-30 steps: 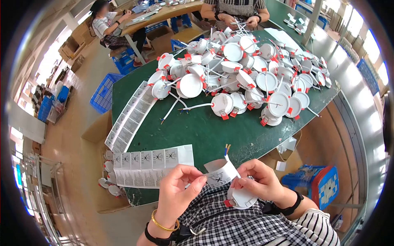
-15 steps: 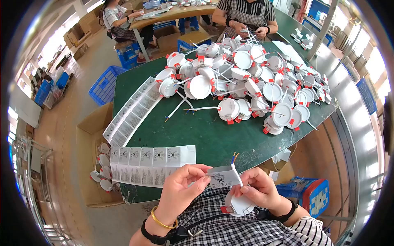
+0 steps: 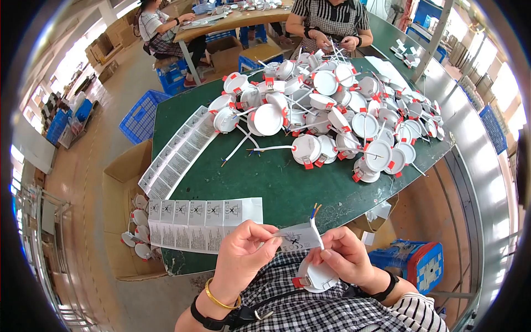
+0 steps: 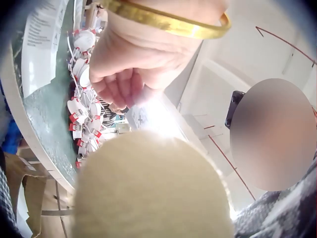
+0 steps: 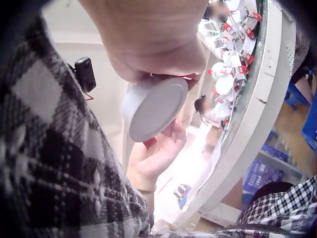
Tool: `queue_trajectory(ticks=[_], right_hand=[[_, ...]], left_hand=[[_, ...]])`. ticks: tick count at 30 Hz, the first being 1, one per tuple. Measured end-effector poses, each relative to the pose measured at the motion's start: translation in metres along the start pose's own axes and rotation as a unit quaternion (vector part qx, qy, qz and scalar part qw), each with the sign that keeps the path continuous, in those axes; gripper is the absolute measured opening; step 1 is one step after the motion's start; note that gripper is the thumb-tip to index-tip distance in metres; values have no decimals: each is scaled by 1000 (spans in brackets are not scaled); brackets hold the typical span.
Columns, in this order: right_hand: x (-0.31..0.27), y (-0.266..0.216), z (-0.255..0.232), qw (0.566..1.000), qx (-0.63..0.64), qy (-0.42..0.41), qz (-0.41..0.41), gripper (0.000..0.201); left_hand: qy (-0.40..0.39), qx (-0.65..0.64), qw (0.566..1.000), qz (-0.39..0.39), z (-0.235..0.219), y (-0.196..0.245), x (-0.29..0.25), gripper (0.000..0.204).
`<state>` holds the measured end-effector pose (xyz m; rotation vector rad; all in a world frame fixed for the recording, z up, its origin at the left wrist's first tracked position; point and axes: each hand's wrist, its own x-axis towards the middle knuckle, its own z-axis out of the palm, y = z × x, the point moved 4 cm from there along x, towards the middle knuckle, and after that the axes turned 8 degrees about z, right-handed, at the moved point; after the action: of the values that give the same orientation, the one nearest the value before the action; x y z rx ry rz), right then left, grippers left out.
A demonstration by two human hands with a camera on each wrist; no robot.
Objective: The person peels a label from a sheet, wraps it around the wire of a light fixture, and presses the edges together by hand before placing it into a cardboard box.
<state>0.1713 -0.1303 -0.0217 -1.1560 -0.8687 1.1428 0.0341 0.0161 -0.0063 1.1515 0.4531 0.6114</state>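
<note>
Across the green table (image 3: 265, 182) lies a heap of white downlights (image 3: 332, 116), with label sheets (image 3: 202, 221) near our edge. Below that edge, over our lap, our right hand (image 3: 345, 257) grips one downlight (image 3: 315, 276) by its rim. Our left hand (image 3: 243, 257) pinches the paper label (image 3: 298, 238) beside its wire (image 3: 314, 218). We judge the lamp light and rigid, best held at the rim; the label is flimsy and creases easily, so we'd hold its edge.
</note>
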Motion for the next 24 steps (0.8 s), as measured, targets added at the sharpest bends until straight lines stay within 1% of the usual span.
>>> queue_trajectory(ticks=[3,5,9,11,12,14,16,18,19,22,24], right_hand=[[0,2,3,1000,-16,13,3,18],[-1,7,3,999,14,26,-22,20],[-2,7,8,998,23,50,-32,21],[-3,8,9,995,35,90,-26,23],[-2,6,10,995,36,93,-25,23],[0,3,9,993,-6,116,10,21],[0,4,8,992,7,127,5,22],[2,2,6,989,11,147,31,22],[2,3,6,988,11,149,30,22],[2,6,3,985,-6,169,31,26],[4,10,0,981,-55,175,57,22]], left_hand=[[18,8,1000,17,1,0,0,10],[32,-4,999,23,2,0,0,12],[39,-18,999,24,4,-2,0,13],[39,-23,999,28,7,1,1,12],[36,-23,999,26,7,0,1,12],[48,-15,998,29,7,0,3,11],[49,-9,998,30,6,-1,4,11],[52,-2,998,32,5,-2,5,12],[51,-2,998,33,5,-2,5,11],[54,-3,998,31,5,-4,6,11],[56,-4,998,30,6,-4,7,11]])
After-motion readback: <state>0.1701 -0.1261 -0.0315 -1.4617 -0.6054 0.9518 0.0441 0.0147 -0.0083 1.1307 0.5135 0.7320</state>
